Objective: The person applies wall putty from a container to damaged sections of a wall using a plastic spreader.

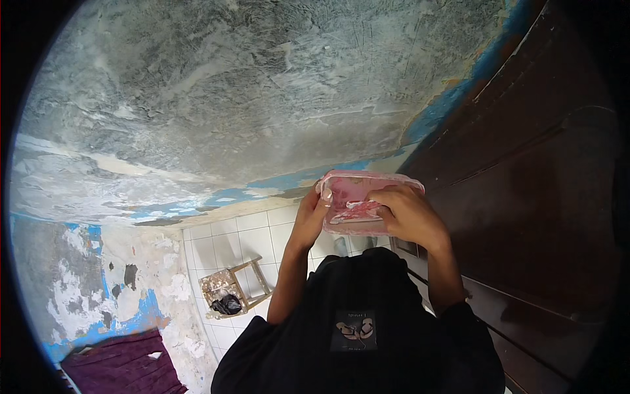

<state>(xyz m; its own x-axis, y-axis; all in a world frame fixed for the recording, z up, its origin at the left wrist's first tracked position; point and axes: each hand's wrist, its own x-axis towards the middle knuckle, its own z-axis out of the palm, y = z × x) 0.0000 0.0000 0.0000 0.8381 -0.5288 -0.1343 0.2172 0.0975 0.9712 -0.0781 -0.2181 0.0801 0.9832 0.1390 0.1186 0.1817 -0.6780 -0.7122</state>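
We've got the pink tub [377,175] out in front of the torso, open side up, far wall side just beyond it. Left hand [307,220] grips its left end, thumb over the rim, fingers wrapped outside. Right hand [415,218] comes over the right end, fingers bent down inside at a white-and-red smeared piece [359,209]; can't tell if they're pinching it. Tub's left half is the more open side for us.

Edges: far side is a patchy grey wall [230,98], blue paint strip [230,194] along its lower edge. Right side is a dark brown panel [525,197]; tub's right corner overlaps it in view, can't tell the actual gap. Left of our left forearm, white tile floor [224,246] shows, then a paint-spattered wooden stool [211,284] carrying a black plastic bag [227,305]. Purple cloth [125,364] near left, by the peeling side wall [75,276].
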